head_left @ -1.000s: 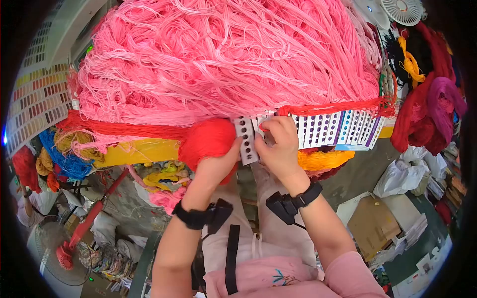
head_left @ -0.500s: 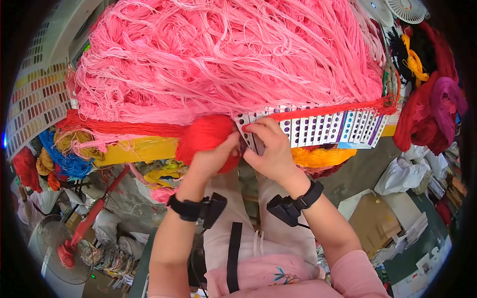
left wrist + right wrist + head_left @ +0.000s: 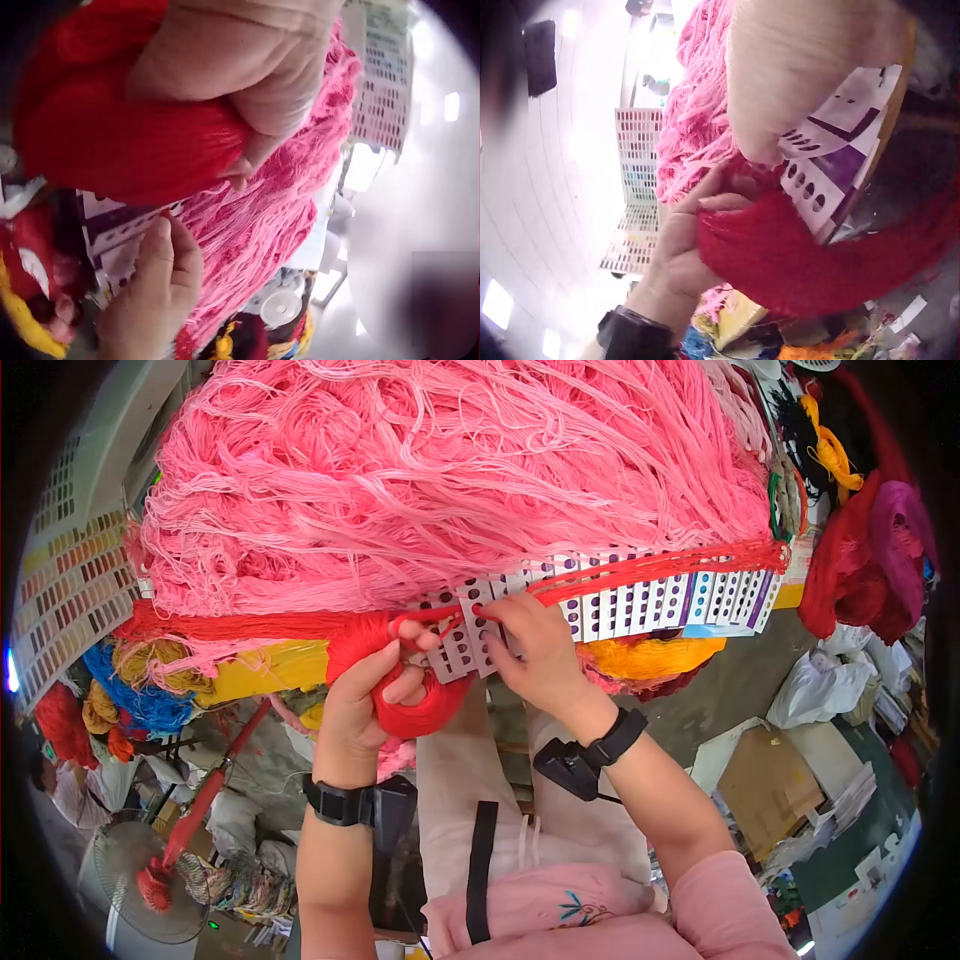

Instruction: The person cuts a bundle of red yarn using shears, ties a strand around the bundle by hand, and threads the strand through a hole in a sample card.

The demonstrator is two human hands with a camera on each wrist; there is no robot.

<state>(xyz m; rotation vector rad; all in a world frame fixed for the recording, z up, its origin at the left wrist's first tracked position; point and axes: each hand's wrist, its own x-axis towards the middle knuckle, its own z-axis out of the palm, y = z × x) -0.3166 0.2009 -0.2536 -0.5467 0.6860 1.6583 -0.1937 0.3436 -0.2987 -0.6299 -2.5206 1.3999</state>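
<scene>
My left hand (image 3: 362, 695) grips a thick bundle of red yarn (image 3: 425, 705); part of the bundle hangs below the fingers, and some strands lie across them. In the right wrist view the fingers curl over the red yarn (image 3: 780, 255). My right hand (image 3: 545, 660) pinches the edge of a white strip card (image 3: 465, 650) with a row of dark holes, thumb and index finger on its right side. A bit of red shows at the right index fingertip. Several more strip cards (image 3: 640, 610) fan out to the right.
A large heap of pink yarn (image 3: 450, 480) fills the surface beyond the hands, with red strands (image 3: 240, 622) along its front. Orange yarn (image 3: 655, 660) hangs below the cards. A caged fan (image 3: 150, 875) stands at lower left, a cardboard box (image 3: 770, 780) at lower right.
My right hand has moved left along the fanned cards, uncovering more of them behind it. My left hand has shifted left and turned, so its fingers now show around the red yarn.
</scene>
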